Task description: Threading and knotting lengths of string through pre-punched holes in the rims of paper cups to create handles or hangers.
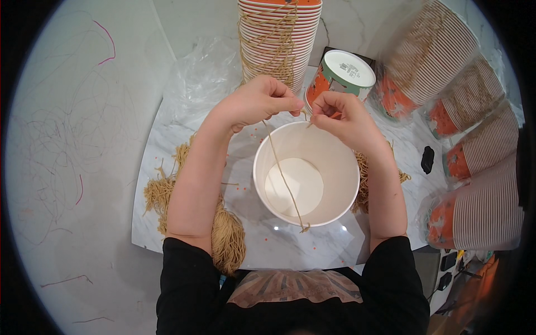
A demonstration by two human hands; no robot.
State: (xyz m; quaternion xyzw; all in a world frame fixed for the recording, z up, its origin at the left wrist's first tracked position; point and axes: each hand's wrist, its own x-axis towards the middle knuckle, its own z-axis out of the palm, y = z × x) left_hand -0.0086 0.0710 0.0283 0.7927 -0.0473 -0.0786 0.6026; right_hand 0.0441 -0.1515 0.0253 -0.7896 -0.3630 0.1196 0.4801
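Note:
A white paper bucket (pixel 345 173) stands open end up in front of me, with a bare inside. Tan cord (pixel 282 172) runs across its mouth from beneath my left hand to a knot at the near rim. Above the far rim, my left hand (pixel 262 99) pinches the cord between thumb and fingertips. Just to its right, my right hand (pixel 345 117) pinches a short piece of the same cord, its fingers curled. A small loop or end shows between the two hands; whether it is knotted I cannot make out.
Bundles of tan cord (pixel 228 237) lie by my left forearm, with more cord (pixel 362 181) beside the right. Behind stand a tall bucket stack (pixel 276 42) draped with cords, a lidded tub (pixel 340 75) and crumpled clear plastic (pixel 204 75). Wrapped bucket stacks (pixel 488 209) line the right.

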